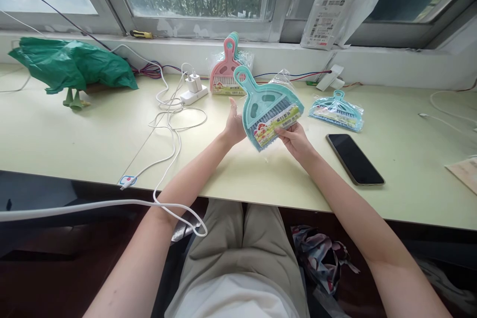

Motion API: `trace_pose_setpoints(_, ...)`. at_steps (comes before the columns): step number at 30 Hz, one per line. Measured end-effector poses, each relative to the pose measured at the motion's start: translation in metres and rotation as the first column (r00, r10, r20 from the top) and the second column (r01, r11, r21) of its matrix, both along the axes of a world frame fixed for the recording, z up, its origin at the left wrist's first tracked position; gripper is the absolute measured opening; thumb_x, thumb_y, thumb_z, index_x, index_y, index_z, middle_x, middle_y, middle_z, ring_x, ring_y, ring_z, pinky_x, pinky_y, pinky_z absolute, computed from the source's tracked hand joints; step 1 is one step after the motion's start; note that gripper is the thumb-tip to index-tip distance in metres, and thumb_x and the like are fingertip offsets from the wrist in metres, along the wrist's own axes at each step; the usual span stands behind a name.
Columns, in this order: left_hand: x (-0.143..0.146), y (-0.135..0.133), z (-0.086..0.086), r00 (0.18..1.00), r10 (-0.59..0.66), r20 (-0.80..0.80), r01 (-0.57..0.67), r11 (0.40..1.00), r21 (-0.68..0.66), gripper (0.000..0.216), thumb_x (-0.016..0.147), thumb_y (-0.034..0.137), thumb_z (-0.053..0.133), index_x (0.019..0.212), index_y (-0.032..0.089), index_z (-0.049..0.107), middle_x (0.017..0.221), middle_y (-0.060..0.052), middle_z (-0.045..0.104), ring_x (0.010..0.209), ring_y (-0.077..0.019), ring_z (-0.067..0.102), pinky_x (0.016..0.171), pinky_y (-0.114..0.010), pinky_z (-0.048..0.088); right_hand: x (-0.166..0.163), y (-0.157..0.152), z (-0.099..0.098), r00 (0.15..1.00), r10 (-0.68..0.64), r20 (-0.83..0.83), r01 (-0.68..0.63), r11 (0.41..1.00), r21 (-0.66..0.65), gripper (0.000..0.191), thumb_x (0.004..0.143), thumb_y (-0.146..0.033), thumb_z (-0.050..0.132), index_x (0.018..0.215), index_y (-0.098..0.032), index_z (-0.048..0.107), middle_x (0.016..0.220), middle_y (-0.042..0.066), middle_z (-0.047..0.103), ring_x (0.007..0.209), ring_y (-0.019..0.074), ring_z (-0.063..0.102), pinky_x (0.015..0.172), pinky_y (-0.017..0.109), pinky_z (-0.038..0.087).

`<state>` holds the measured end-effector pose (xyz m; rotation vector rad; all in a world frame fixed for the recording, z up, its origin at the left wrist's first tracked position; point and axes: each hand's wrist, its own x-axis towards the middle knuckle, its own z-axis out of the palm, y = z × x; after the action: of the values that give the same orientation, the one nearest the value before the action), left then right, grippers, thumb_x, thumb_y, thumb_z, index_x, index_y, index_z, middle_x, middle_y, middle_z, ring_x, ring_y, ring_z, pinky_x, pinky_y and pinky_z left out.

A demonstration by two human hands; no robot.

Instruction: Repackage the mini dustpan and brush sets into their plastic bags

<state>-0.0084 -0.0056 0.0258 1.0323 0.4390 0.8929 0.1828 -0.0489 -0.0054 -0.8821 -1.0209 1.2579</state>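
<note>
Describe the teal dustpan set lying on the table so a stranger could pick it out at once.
Start at the pale table under the window. Right of both hands lies a black phone; just beyond it is the bagged teal dustpan set, flat on the table. The other teal set is held up; the pink set leans against the sill.

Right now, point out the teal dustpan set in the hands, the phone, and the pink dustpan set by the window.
teal dustpan set (269,109), head view, on the pan's face above the label.
phone (355,158), head view, middle of the dark screen.
pink dustpan set (224,70), head view, on the pan below the handle.
</note>
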Motion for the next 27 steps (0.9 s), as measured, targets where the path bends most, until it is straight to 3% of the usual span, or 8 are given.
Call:
trace_pose_setpoints(4,0.004,0.000,-0.004,0.989,0.077,0.130,-0.064,0.992,-0.109,0.099,0.080,0.085,0.007,0.138,0.017,0.050,0.127,-0.013,0.066,0.128,-0.0326,0.054,0.109,-0.050,0.040,-0.001,0.001,-0.001,0.997,-0.058,-0.051,0.058,0.998,0.000,0.047,0.049,-0.028,0.092,0.086,-0.025,0.064,0.099,0.000,0.075,0.117,0.0269,0.064,0.107,0.045,0.051)
trace_pose_setpoints(7,0.007,-0.001,-0.004,0.978,0.131,0.160,-0.115,0.988,-0.104,0.098,0.081,0.084,0.003,0.142,0.020,0.046,0.129,-0.009,0.065,0.130,-0.0320,0.053,0.110,-0.051,0.039,0.001,0.002,-0.001,0.992,-0.098,-0.079,0.101,0.995,0.028,0.046,0.051,-0.026,0.091,0.088,-0.025,0.065,0.101,0.000,0.075,0.119,0.0249,0.063,0.109,0.041,0.050)
trace_pose_setpoints(15,0.023,-0.013,-0.011,0.992,0.027,-0.127,-0.023,0.999,0.034,0.079,0.088,0.077,0.025,0.141,0.023,0.048,0.138,-0.008,0.060,0.132,-0.0296,0.052,0.108,-0.044,0.043,0.009,0.006,-0.002,0.975,-0.199,-0.094,0.206,0.976,0.074,0.045,0.056,-0.025,0.087,0.095,-0.027,0.063,0.105,-0.002,0.074,0.118,0.0221,0.064,0.108,0.039,0.051)
trace_pose_setpoints(23,0.024,-0.014,-0.016,0.960,0.093,-0.264,-0.046,0.983,0.179,0.069,0.087,0.073,0.037,0.136,0.024,0.047,0.139,-0.012,0.058,0.123,-0.0296,0.059,0.098,-0.043,0.049,0.010,0.008,-0.004,0.976,-0.195,-0.094,0.206,0.971,0.123,0.053,0.061,-0.023,0.083,0.109,-0.029,0.061,0.113,0.000,0.072,0.120,0.0222,0.062,0.105,0.038,0.053)
trace_pose_setpoints(27,0.024,-0.015,-0.015,0.945,0.122,-0.303,-0.056,0.974,0.218,0.060,0.086,0.063,0.050,0.132,0.024,0.049,0.138,-0.011,0.058,0.123,-0.0296,0.058,0.096,-0.044,0.049,0.011,0.008,-0.004,0.975,-0.208,-0.072,0.216,0.968,0.128,0.054,0.061,-0.025,0.083,0.110,-0.029,0.061,0.114,0.000,0.071,0.121,0.0214,0.062,0.107,0.037,0.052)
